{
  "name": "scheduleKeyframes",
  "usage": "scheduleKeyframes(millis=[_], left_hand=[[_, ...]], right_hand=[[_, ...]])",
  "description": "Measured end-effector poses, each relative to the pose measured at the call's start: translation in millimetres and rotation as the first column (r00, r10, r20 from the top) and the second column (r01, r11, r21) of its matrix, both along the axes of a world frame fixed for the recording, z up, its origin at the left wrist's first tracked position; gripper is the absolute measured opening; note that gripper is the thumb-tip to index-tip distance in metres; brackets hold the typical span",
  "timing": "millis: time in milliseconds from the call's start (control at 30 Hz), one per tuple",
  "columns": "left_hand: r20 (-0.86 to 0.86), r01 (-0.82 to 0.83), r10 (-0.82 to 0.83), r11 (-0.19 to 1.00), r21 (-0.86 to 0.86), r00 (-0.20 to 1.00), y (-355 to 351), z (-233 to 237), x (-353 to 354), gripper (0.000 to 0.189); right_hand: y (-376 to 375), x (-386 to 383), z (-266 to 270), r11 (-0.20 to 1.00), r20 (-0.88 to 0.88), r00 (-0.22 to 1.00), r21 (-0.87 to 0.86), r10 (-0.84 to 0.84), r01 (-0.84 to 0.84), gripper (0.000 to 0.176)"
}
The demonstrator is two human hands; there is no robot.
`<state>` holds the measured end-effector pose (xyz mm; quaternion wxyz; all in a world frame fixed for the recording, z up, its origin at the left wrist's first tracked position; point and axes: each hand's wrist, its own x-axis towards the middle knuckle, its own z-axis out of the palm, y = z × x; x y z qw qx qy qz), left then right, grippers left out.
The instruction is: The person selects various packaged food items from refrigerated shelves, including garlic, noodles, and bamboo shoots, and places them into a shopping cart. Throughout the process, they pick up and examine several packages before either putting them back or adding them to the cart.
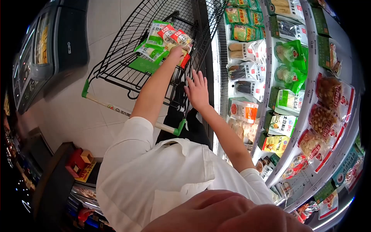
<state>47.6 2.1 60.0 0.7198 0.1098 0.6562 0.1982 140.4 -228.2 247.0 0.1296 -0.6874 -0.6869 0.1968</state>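
Observation:
My left hand [176,55] reaches into the black wire shopping cart [116,58]. Its fingers are closed at a red-and-white food packet [182,38], partly hidden behind the packets. Beside it lie another red-and-white packet [167,32] and green-and-white food bags [155,34], one of them low in the basket [151,52]. My right hand [198,91] hangs beside the cart's right side, fingers spread, with nothing in it. It is between the cart and the refrigerated shelf.
Stepped refrigerated shelves [266,77] on the right carry many bagged foods, among them green bags [288,54] and red-edged bags [324,120]. The cart's handle [116,109] is close to my body. A dark freezer cabinet [67,46] stands left on the tiled floor [73,100].

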Motion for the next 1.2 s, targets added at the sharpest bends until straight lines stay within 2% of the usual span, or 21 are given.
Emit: scheduleKeyframes(millis=[100,133,167,200,233,267,300,333,367,467,600,667,733,833,867,900,967,1067,1100,1167,1200], left_hand=[[0.018,0.308,-0.321,0.921,0.238,0.947,-29,58,5,0.038],[-0.032,0.451,-0.462,0.846,0.284,0.886,-39,88,6,0.044],[-0.074,0.580,-0.594,0.739,0.343,0.801,-49,113,3,0.046],[-0.144,0.639,-0.677,0.573,0.514,0.722,-67,138,-5,0.048],[-0.240,0.702,-0.746,0.393,0.594,0.621,-81,173,-17,0.051],[-0.261,0.728,-0.786,0.316,0.609,0.560,-96,225,-32,0.054],[-0.435,0.836,-0.813,0.110,0.538,0.387,-101,271,-50,0.056],[-0.720,0.833,-0.634,-0.211,0.512,0.282,-124,300,-94,0.057],[-0.785,0.852,-0.564,-0.252,0.459,0.256,-138,318,-118,0.058],[-0.892,0.891,-0.397,-0.292,0.347,0.218,-178,350,-168,0.058],[-0.892,0.897,-0.400,-0.285,0.338,0.209,-216,331,-203,0.042],[-0.938,0.919,-0.346,-0.377,0.113,-0.026,-226,310,-204,0.033],[-0.970,0.928,-0.240,-0.353,0.120,0.035,-223,295,-193,0.035],[-0.983,0.922,-0.123,-0.348,0.168,0.133,-215,283,-166,0.042],[-0.984,0.932,-0.095,-0.319,0.175,0.152,-216,285,-159,0.045],[-0.982,0.904,-0.115,-0.385,0.185,0.152,-214,289,-151,0.045],[-0.989,0.948,-0.118,-0.294,0.122,0.091,-207,298,-132,0.054],[-0.993,0.936,-0.083,-0.336,0.107,0.084,-196,311,-98,0.065],[-0.994,0.922,-0.081,-0.374,0.104,0.079,-191,313,-90,0.065],[-0.998,0.945,-0.065,-0.328,0.021,0.000,-182,310,-69,0.068],[-0.998,0.935,-0.062,-0.355,0.016,-0.006,-176,311,-59,0.068]], right_hand=[[-23,-2,21,0.988,-0.149,0.977,-0.042,-0.150,0.145,0.063],[-26,-3,17,0.987,-0.150,0.976,-0.018,-0.160,0.159,0.063],[-37,-5,2,0.979,-0.284,0.937,-0.051,-0.203,0.197,0.069],[-44,-9,-10,0.970,-0.413,0.878,-0.090,-0.242,0.225,0.076],[-44,-12,-16,0.970,-0.419,0.875,-0.073,-0.242,0.233,0.076],[-43,-16,-21,0.954,-0.485,0.825,-0.082,-0.291,0.288,0.081],[-38,-20,-21,0.936,-0.551,0.765,-0.097,-0.334,0.339,0.087],[-21,-18,-13,0.899,-0.531,0.729,-0.319,-0.432,0.300,0.091],[-14,-18,-12,0.904,-0.541,0.726,-0.306,-0.424,0.300,0.091],[-7,-19,-13,0.874,-0.374,0.801,-0.328,-0.468,0.357,0.091],[8,-15,-25,0.908,-0.330,0.849,-0.229,-0.412,0.352,0.094],[23,-8,-19,0.905,-0.315,0.859,-0.272,-0.405,0.327,0.096],[45,9,-10,0.879,-0.265,0.880,-0.388,-0.395,0.278,0.100],[56,37,22,0.883,-0.207,0.932,-0.431,-0.299,0.188,0.078],[50,40,31,0.907,-0.238,0.932,-0.388,-0.273,0.166,0.073],[45,43,41,0.930,-0.268,0.932,-0.336,-0.243,0.146,0.069],[23,44,87,0.928,-0.363,0.890,-0.342,-0.275,0.147,0.067],[-29,46,107,0.962,-0.514,0.814,-0.172,-0.270,0.210,0.060],[-46,46,96,0.971,-0.528,0.820,-0.036,-0.219,0.236,0.058],[-91,63,148,0.918,-0.643,0.657,-0.243,-0.394,0.312,0.054],[-110,72,159,0.889,-0.671,0.611,-0.167,-0.419,0.426,0.051]])
